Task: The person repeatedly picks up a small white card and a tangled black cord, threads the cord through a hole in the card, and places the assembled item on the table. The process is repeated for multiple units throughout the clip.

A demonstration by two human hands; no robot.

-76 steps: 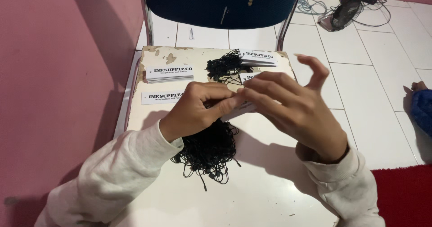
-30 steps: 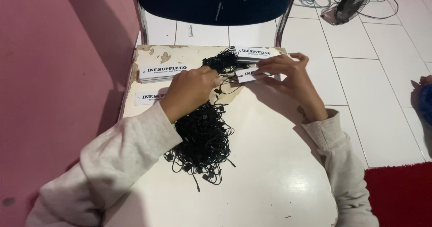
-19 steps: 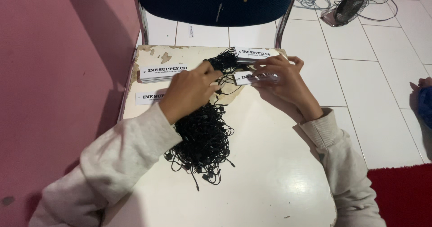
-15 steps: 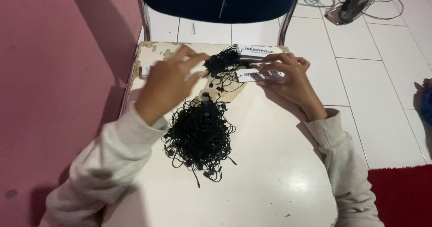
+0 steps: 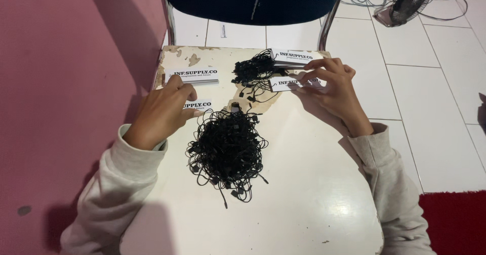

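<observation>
The right hand (image 5: pixel 331 85) pinches a white card (image 5: pixel 288 84) near the worktop's (image 5: pixel 314 194) far edge. The left hand (image 5: pixel 164 111), curled, seems to touch another card (image 5: pixel 200 104). The black string pile (image 5: pixel 228 149) could snag and drag.

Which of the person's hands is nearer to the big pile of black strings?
Left. The left hand lies just left of the pile of black strings; the right hand is farther up-right, on a white tag.
</observation>
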